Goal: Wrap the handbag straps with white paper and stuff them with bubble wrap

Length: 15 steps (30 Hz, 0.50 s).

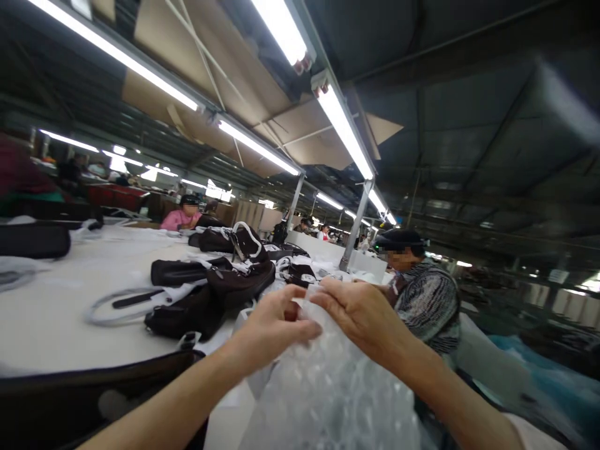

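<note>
A sheet of clear bubble wrap (337, 394) hangs in front of me, its narrow top edge raised between both hands. My right hand (363, 315) has its fingers closed over that top edge, pinching the plastic. Just left of it, my left hand (267, 322) curls its fingers at the same edge, with the thumb lying across the wrap, a little blurred. Beyond my hands, several dark bags (239, 281) lie on the white table (60, 312), with pale wrapping around their straps. A dark item (60, 394), partly hidden by my left forearm, lies at the near left.
A co-worker in a patterned top (426, 306) stands close by on the right. Another person in pink (180, 219) is across the table. A metal post (359, 225) rises at the table's far end, below the tube lights. Bluish plastic (539, 369) lies at right.
</note>
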Motion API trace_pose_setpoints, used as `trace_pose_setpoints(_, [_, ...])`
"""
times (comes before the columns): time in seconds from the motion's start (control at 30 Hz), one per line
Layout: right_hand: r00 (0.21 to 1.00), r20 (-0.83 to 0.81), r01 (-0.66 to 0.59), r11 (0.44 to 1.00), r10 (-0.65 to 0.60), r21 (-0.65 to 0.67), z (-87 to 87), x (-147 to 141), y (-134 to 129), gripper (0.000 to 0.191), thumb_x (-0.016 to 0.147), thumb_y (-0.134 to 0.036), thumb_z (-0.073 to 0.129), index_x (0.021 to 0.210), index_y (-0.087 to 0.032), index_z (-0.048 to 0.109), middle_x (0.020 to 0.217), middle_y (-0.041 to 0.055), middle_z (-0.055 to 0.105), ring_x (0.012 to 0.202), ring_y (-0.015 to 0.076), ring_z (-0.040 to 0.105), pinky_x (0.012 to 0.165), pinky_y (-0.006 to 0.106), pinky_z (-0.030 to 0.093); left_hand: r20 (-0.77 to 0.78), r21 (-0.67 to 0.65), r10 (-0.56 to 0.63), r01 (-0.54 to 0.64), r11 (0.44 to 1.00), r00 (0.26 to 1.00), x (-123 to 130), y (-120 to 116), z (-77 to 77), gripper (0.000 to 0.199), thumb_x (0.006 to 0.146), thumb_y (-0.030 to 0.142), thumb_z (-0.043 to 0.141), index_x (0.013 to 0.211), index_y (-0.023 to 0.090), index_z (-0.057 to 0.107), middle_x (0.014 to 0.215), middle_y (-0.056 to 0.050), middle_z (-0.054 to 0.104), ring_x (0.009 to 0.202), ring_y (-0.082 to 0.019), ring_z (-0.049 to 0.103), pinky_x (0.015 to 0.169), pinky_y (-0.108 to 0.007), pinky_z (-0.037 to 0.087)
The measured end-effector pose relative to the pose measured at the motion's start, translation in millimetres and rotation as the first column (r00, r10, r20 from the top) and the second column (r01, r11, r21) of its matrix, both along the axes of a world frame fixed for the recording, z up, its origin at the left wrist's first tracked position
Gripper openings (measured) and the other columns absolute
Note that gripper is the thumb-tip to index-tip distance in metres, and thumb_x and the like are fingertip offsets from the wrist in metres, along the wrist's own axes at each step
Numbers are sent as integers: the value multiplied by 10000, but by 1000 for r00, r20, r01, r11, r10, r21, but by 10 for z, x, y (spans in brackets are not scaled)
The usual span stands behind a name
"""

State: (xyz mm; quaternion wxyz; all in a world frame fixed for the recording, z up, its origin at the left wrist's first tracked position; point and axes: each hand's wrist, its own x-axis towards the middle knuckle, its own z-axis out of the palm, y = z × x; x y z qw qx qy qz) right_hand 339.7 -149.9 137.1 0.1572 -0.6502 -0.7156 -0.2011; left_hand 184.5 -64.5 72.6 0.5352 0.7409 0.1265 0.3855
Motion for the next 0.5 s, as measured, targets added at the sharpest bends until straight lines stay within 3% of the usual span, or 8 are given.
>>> trace_pose_setpoints(0.07, [949,-275,-195,974,158,-115,64,-40,118,303,945,-497,522,918,-206,602,731,-13,631,671,169,563,592,253,353,-3,-12,-13,13,1000,1000,-182,135,120,235,652,360,650,756,157,595,602,39,497,546,-110,469,529,-237,367])
trace_pose_setpoints(0.13, [778,-578,-461,848,245,-261,55,34,209,460,813,-552,683,1091,-194,607,915,3,684,815,191,608,702,263,452,43,51,88,-90,995,995,-458,259,294,212,681,356,650,721,153,606,613,44,491,535,-82,425,504,-210,309])
trace_pose_setpoints(0.23, [494,-866,-732,575,79,-365,-219,213,369,708,609,-577,836,1148,-160,643,1045,51,712,995,261,650,903,347,488,126,148,282,-299,943,951,-969,446,628,252,702,369,667,832,154,671,645,37,528,538,-84,435,499,-204,315])
trace_pose_setpoints(0.3, [387,-921,-802,481,-32,-354,-557,292,479,709,547,-556,869,1100,-150,688,987,63,730,982,290,678,937,391,490,171,225,418,-448,865,892,-1284,580,818,264,705,369,666,857,154,681,658,27,552,540,-92,452,504,-212,346])
trace_pose_setpoints(0.4, [271,-959,-837,472,-84,-277,-1110,316,597,755,444,-530,892,1085,-172,716,976,75,746,1032,337,681,943,429,512,214,307,568,-607,733,795,-1641,778,965,254,709,354,648,859,152,677,654,22,563,536,-100,459,492,-216,355])
trace_pose_setpoints(0.43, [274,-958,-819,502,-85,-278,-1260,309,618,753,434,-530,888,1084,-188,722,971,73,752,1045,347,681,943,439,518,223,324,599,-638,698,769,-1734,836,983,251,710,354,644,856,152,675,664,17,572,548,-105,470,497,-217,360])
trace_pose_setpoints(0.5, [358,-931,-755,565,-71,-333,-1461,291,637,658,518,-569,837,1077,-239,731,954,56,762,1057,345,689,950,452,527,232,362,654,-688,629,720,-1906,935,995,246,726,365,636,843,153,678,710,2,606,608,-123,515,541,-226,394])
